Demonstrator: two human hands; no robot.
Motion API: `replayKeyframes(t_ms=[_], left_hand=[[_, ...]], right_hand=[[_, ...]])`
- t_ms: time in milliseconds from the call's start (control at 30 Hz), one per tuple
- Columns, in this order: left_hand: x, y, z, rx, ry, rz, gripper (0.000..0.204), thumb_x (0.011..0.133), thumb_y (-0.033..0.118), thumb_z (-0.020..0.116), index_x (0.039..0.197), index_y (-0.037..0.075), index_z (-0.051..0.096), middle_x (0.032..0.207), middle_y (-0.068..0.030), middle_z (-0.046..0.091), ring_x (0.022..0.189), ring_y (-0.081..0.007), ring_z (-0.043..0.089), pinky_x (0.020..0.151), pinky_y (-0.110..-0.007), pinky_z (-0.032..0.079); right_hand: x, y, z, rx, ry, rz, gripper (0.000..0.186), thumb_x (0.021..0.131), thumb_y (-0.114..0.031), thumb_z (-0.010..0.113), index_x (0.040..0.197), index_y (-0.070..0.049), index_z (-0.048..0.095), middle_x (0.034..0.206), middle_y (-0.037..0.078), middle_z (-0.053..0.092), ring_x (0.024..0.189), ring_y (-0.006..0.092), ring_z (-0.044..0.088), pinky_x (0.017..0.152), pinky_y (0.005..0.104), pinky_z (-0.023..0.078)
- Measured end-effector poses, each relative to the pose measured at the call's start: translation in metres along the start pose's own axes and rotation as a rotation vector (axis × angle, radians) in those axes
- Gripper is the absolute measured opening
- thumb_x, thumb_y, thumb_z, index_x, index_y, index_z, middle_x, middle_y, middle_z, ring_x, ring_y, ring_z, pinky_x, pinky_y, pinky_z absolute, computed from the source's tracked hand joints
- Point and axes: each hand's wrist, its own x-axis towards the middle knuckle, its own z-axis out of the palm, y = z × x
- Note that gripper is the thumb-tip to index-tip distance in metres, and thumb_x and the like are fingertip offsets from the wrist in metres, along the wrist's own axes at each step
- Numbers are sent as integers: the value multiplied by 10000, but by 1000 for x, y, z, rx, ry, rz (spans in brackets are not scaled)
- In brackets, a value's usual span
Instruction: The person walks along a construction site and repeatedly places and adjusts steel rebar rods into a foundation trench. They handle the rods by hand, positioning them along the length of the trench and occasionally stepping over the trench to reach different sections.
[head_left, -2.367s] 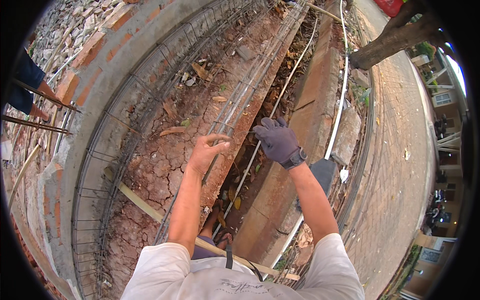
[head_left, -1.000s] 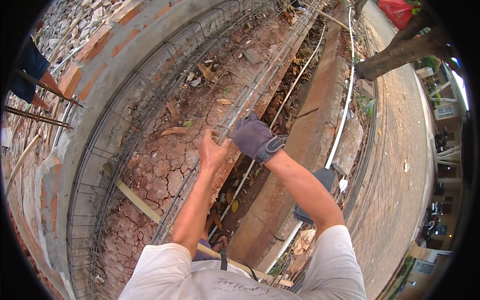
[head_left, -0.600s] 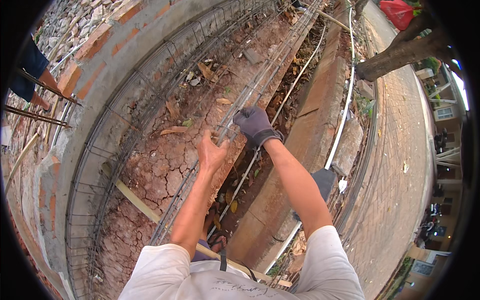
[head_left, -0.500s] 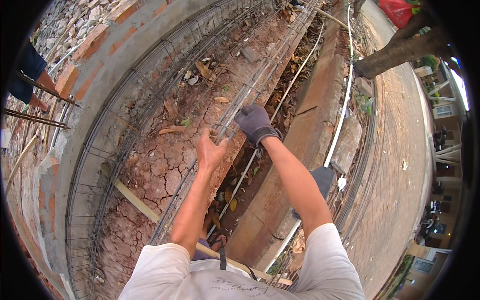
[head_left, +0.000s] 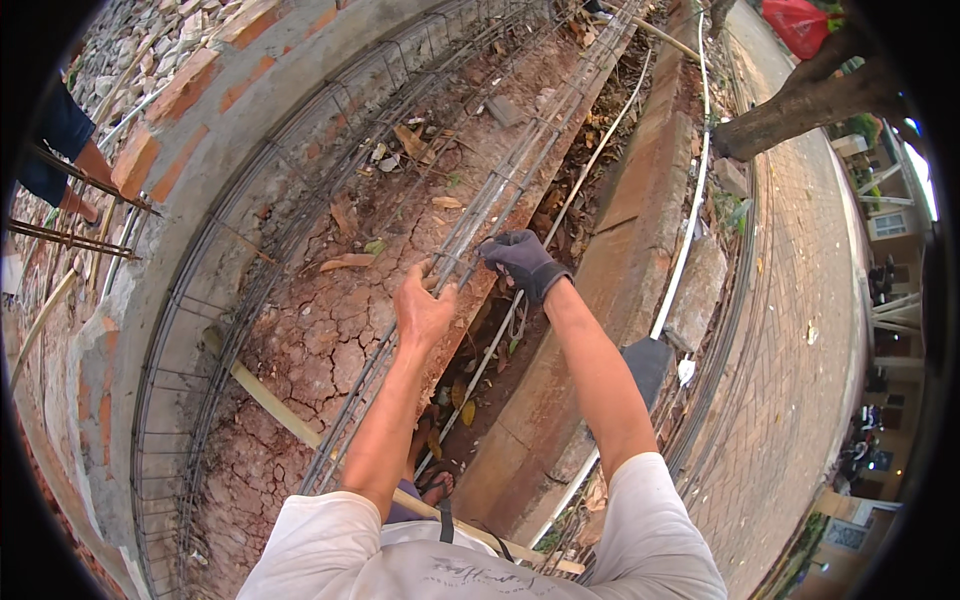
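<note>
A long, narrow rebar cage (head_left: 495, 205) runs diagonally from the lower left to the top, over cracked reddish soil. My bare left hand (head_left: 425, 308) is at its left side, with thumb and fingers bent around a bar. My right hand (head_left: 525, 264), in a dark grey glove, is at the cage's right side with its fingers curled in. Whatever those gloved fingers hold is hidden or too thin to make out. A stirrup or wire lies between the two hands.
A second, curved rebar cage (head_left: 185, 330) follows the mortared wall (head_left: 215, 165) at left. To the right are a leaf-filled trench, a concrete kerb (head_left: 600, 290), a white pipe (head_left: 688, 240) and a tree trunk (head_left: 800, 115). A wooden stick (head_left: 275, 405) lies across the soil. Another person's legs (head_left: 85, 165) show at far left.
My gloved right hand has moved a little down and to the right, and its wrist has turned. The left hand stays at about the same spot on the cage.
</note>
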Motion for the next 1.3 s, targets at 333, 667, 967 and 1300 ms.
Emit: replayKeyframes(t_ms=[333, 667, 967, 1300], left_hand=[[-3, 7, 3, -77, -23, -59, 763, 870, 96, 720, 1569, 25, 424, 1344, -243, 677, 1139, -277, 701, 971, -387, 533], [8, 2, 16, -138, 35, -1, 442, 872, 29, 745, 1311, 48, 706, 1214, -161, 753, 1107, -230, 715, 959, -371, 536], [23, 20, 7, -47, 86, -44, 124, 849, 74, 783, 961, 51, 830, 825, -97, 780, 701, -173, 703, 654, -364, 528], [57, 26, 19, -695, 70, -268, 100, 889, -67, 700, 985, -65, 728, 874, -131, 752, 730, -197, 719, 675, -311, 590]], right_hand=[[-9, 57, 2, 412, 16, -67, 255, 1006, -183, 688, 1127, 37, 729, 607, 8, 574, 441, 83, 456, 461, 275, 390], [-33, 48, 16, 643, -64, -119, 240, 1015, -148, 663, 1124, 59, 715, 609, 25, 592, 430, 84, 463, 420, 263, 355], [-13, -2, 39, 324, 143, -220, 131, 871, -100, 785, 880, 29, 765, 726, 53, 703, 563, 99, 581, 498, 269, 425], [0, 3, 31, -34, 229, -141, 207, 875, -200, 793, 781, -28, 728, 678, -27, 606, 564, 76, 474, 520, 296, 375]])
